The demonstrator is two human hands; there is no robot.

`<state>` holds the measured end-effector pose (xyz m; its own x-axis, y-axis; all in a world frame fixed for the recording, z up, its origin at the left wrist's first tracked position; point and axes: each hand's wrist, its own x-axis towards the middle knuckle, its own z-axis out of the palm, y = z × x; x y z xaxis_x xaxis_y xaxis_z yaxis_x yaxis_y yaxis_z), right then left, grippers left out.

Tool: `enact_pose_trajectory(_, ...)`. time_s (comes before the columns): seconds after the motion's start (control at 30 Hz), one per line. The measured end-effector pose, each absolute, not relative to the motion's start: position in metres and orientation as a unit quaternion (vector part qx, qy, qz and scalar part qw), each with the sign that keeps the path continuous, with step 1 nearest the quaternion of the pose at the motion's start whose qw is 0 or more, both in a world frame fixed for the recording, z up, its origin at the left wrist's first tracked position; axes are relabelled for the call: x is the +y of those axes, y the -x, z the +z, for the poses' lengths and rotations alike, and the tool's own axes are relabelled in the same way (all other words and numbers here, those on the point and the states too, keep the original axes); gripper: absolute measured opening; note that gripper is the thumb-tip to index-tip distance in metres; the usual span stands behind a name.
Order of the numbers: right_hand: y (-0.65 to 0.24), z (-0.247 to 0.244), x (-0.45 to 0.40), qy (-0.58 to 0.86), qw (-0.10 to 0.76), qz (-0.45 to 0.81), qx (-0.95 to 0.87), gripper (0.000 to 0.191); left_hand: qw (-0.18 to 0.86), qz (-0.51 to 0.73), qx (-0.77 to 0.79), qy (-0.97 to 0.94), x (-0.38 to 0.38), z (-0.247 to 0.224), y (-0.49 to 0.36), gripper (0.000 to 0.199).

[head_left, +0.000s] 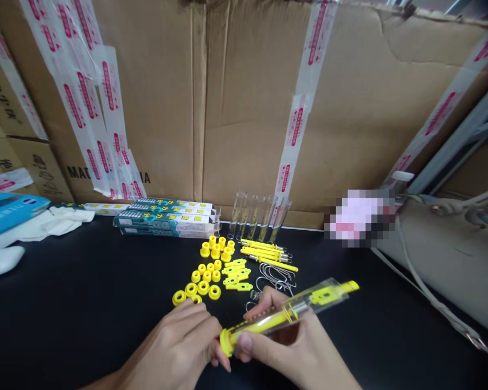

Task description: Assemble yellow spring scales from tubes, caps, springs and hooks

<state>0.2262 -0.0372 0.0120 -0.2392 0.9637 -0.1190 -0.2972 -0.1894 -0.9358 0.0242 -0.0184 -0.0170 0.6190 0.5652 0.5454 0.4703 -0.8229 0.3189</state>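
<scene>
My right hand (278,346) grips a clear plastic tube (296,309) holding a yellow rod and a yellow tag, with a rubber band around it. My left hand (174,346) pinches the tube's yellow end cap (226,342). Beyond my left fingers lie yellow rings (199,283), and yellow cups (215,248) stand behind them. Flat yellow tags (236,276), yellow rods (266,252) and bent wire hooks (277,276) sit just past the tube. Several empty clear tubes (258,216) lie further back.
Printed boxes (166,219) are stacked on the black table (85,303) against a taped cardboard wall (248,108). A blue box (8,214) and white cloth (52,222) lie at the left. A pixelated patch (358,216) and a beige bag (443,254) are at the right.
</scene>
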Motion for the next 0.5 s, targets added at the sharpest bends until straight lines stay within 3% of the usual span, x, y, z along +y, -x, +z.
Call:
enact_pose_trajectory(0.13,-0.231,0.014,-0.037,0.379,0.484,0.665,-0.423,0.039,0.036,0.321,0.305,-0.896,-0.022,-0.003,-0.029,0.05)
enact_pose_trajectory(0.5,-0.23,0.015,-0.044,0.357,0.527,0.636,-0.436,0.033,-0.047,0.242,0.314,-0.917,-0.023,-0.006,-0.027,0.051)
